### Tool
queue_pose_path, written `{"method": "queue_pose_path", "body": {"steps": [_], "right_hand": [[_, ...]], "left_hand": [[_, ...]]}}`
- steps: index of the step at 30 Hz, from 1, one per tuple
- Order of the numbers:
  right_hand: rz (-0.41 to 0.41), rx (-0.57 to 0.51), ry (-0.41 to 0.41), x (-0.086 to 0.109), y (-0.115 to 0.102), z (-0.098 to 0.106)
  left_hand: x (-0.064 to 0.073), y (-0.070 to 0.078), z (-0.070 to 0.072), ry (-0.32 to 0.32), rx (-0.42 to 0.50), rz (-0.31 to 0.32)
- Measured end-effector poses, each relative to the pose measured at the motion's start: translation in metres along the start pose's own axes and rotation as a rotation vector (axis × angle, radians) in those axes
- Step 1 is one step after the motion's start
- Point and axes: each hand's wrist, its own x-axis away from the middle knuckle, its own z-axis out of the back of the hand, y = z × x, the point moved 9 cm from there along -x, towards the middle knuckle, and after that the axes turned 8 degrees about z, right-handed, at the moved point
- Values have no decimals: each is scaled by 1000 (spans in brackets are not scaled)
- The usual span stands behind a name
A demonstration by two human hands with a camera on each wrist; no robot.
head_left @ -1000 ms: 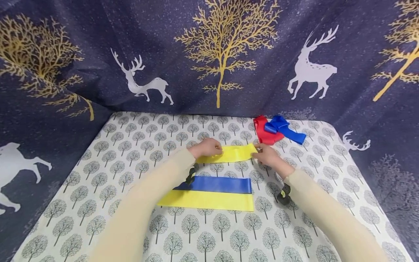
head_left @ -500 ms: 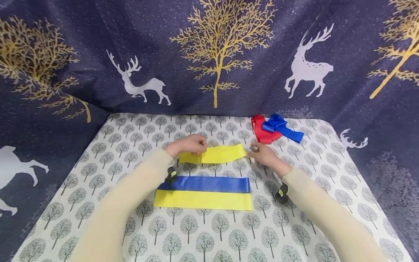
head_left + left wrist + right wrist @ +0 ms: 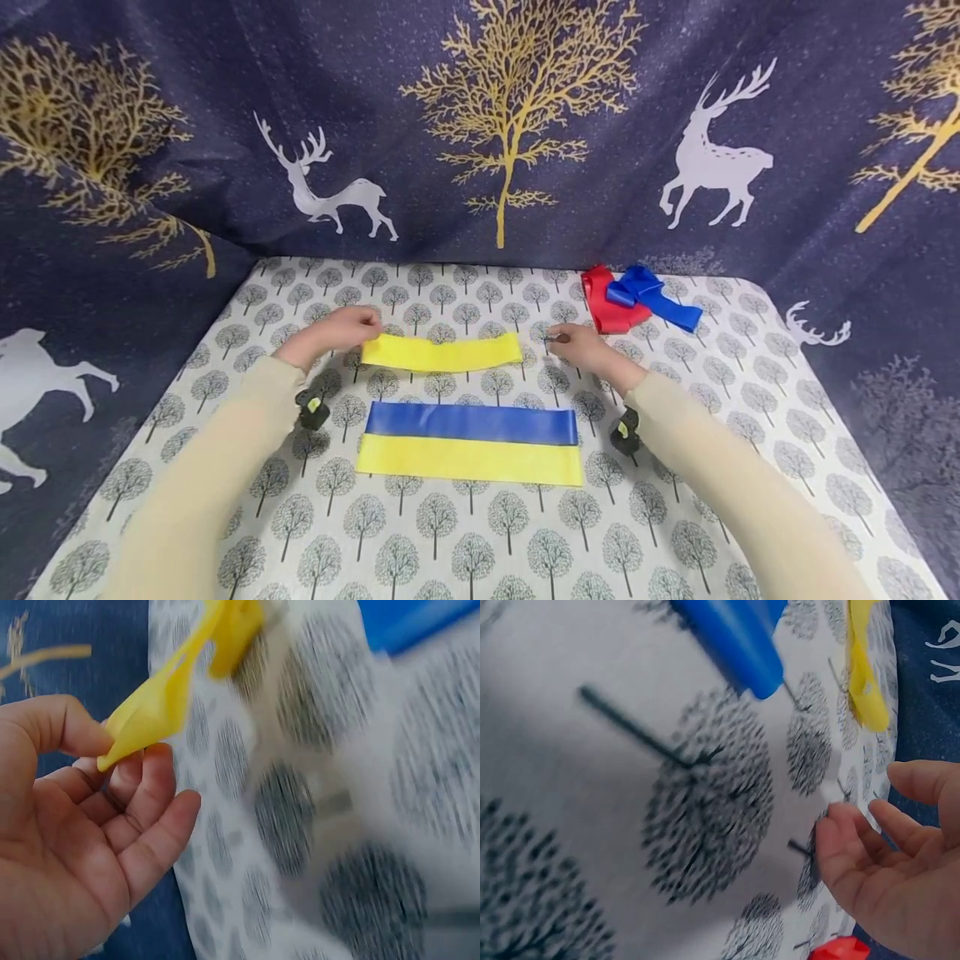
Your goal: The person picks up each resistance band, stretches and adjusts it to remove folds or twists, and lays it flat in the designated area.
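Between thumb and fingertip, my left hand (image 3: 341, 327) pinches the left end of a flat, glossy yellow band (image 3: 442, 356). In the left wrist view, the yellow band (image 3: 154, 712) narrows to a gathered corner at the thumb, and the other fingers are loosely bent. The band stretches rightward, sagging a little in the middle. My right hand (image 3: 588, 348) hovers to the right of its free end, apart from it. Seen from the right wrist, the right hand (image 3: 900, 870) has loosely bent fingers and nothing between them.
Nearer me lie a flat blue band (image 3: 472, 423) and a second yellow band (image 3: 468, 460), edge to edge. At the back right, a red band (image 3: 611, 308) lies crumpled beneath a knotted-looking blue band (image 3: 678, 312). A tree-print cloth (image 3: 465, 533) covers the table; a dark deer-print curtain (image 3: 450, 192) hangs behind.
My left hand has moved left, drawing the yellow band along with it. The right hand has let go of the band's right end and shifted slightly left.
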Motion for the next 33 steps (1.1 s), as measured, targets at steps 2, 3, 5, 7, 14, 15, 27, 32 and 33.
{"method": "queue_pose_path", "body": {"steps": [2, 3, 5, 7, 14, 15, 27, 32, 33], "right_hand": [[-7, -37, -18, -3, -5, -4], [-6, -59, -27, -5, -8, -6], [6, -93, -44, -9, -14, -10], [18, -128, -57, -12, -19, -15], [28, -203, -103, -26, -38, -37], [22, -199, -100, -28, -41, -40], [-13, -108, -92, -40, -52, -56], [30, -79, -100, -37, -56, -55], [35, -85, -106, -37, -56, -55]], "left_hand": [[6, -16, 10, 29, -16, 39], [8, -25, 16, 43, -21, 63], [13, -41, 25, 71, -14, 111], [17, -56, 33, 99, -10, 147], [20, -87, 33, 109, 59, 215], [19, -90, 31, 105, 60, 224], [20, -106, 22, 88, 117, 257], [21, -116, 23, 85, 120, 290], [22, -119, 24, 88, 128, 304]]}}
